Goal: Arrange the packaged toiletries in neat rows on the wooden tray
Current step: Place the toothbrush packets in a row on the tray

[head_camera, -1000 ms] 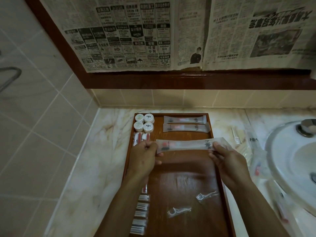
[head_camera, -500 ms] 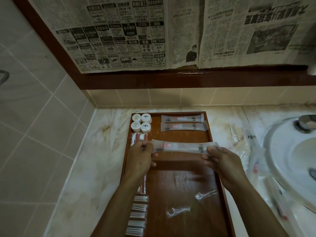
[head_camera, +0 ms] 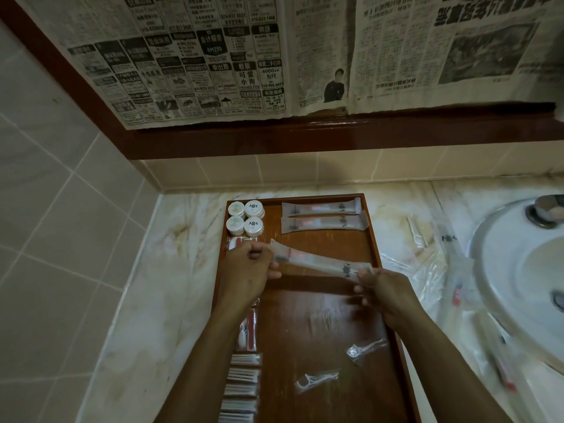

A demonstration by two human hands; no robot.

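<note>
Packet point(head_camera: 317, 260) now tilted — wooden tray point(head_camera: 320, 306), marble counter point(head_camera: 171, 270)

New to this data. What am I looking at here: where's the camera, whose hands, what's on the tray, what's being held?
There is no robot. A person wears a wide-angle camera on the head, looking forward and down, so the two arms at the bottom are their own.

The left hand and right hand each pinch one end of a long toothbrush packet, held just above a wooden tray on a marble bathroom counter.

Already on the tray: four small round white jars in the far left corner, two more long packets in a row at the back, small flat packets down the left edge, and two loose floss picks near the front.

A sink sits at the right, with more wrapped items beside it.
</note>
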